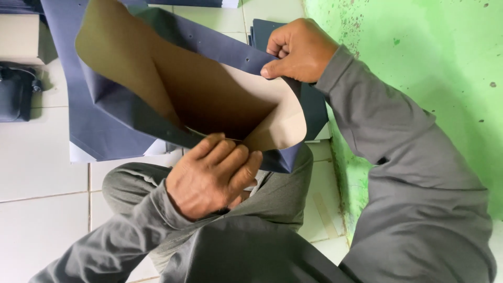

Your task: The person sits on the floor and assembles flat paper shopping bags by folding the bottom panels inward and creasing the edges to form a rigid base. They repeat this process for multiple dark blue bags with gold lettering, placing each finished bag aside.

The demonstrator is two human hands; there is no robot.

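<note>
A large sheet of stiff card [209, 94], dark blue on its outer face and tan on its inner face, is shown bent into an open curve across the centre and upper left of the frame. Its lower edge is gripped by the left hand [209, 178], seen at lower centre with the fingers curled closed over the blue face. Its upper right edge is pinched by the right hand [298, 50], at upper centre, with the thumb pressed onto the blue side and the fingers folded shut. Small holes are visible along the blue margin near the right hand. Both arms are covered by grey sleeves [398, 157], and a bent knee in grey trousers [277, 194] is seen just below the sheet. Further blue sheets [99, 131] are laid flat on the white tiled floor [42, 178] at the left, partly hidden by the curved sheet. A dark bag [15, 91] is seen at the left edge. A green wall [429, 63] occupies the right side.
</note>
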